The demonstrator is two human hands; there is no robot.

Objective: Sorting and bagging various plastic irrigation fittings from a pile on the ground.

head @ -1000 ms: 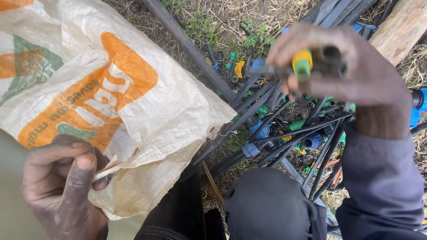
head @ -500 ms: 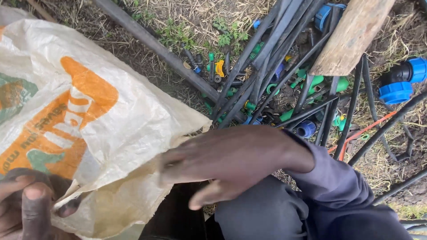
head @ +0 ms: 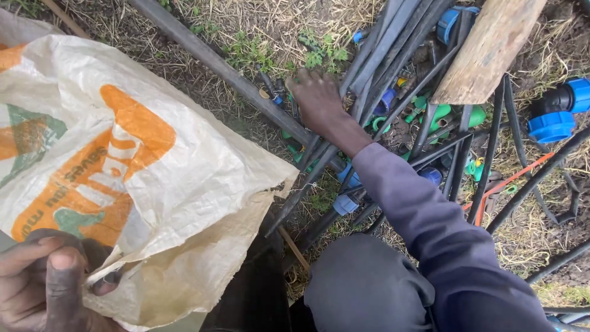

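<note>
Down at the lower left, my left hand (head: 46,286) pinches the folded rim of a white woven sack (head: 141,184) with orange and green print, thumb and fingers closed on the cloth so the mouth gapes toward my knees. Far out in front, my right hand (head: 316,98) lies palm down on the heap of small pipe fittings (head: 393,117), fingers spread and curling into the green, yellow and blue pieces beside a long black pipe (head: 227,67); I cannot tell whether anything sits under the fingers yet, since the back of the hand hides them. As I judge it, the gathering is only partway along: the sack sags as if it carries little, its inside is out of sight, and many fittings lie loose on the grass, so most of the picking looks left to do. Thin black drip tubes (head: 442,160) cross over the heap in several directions and pin pieces beneath them, which blocks a clean reach. A rough wooden post (head: 491,49) slants across the upper right of the pile, and a large blue coupling (head: 553,120) rests well apart on the right. An orange strip (head: 510,178) threads under the tubes near my sleeve (head: 430,227).
</note>
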